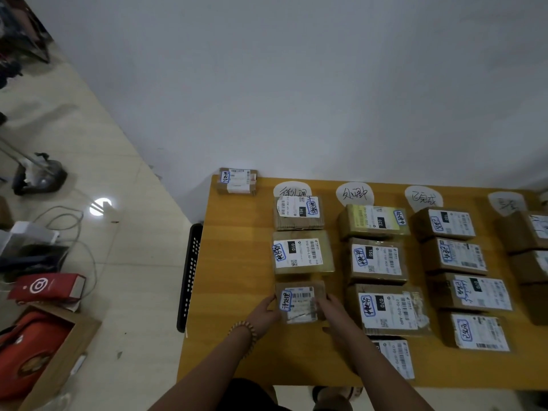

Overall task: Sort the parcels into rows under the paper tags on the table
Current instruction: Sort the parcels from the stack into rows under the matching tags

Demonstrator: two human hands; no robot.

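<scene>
A small cardboard parcel (300,302) with a white label lies on the yellow table (237,262), third in the leftmost row. My left hand (264,314) grips its left side and my right hand (333,312) its right side. Above it sit two parcels (299,213) (302,253) under the first paper tag (292,189). Further tags (355,193) (423,197) (506,202) head rows of labelled parcels to the right. One lone parcel (237,180) rests at the table's far left corner.
A white wall runs behind the table. A black perforated basket (189,274) hangs at the table's left edge. On the tiled floor to the left lie an open carton with an orange item (35,360), a red box (47,287) and cables.
</scene>
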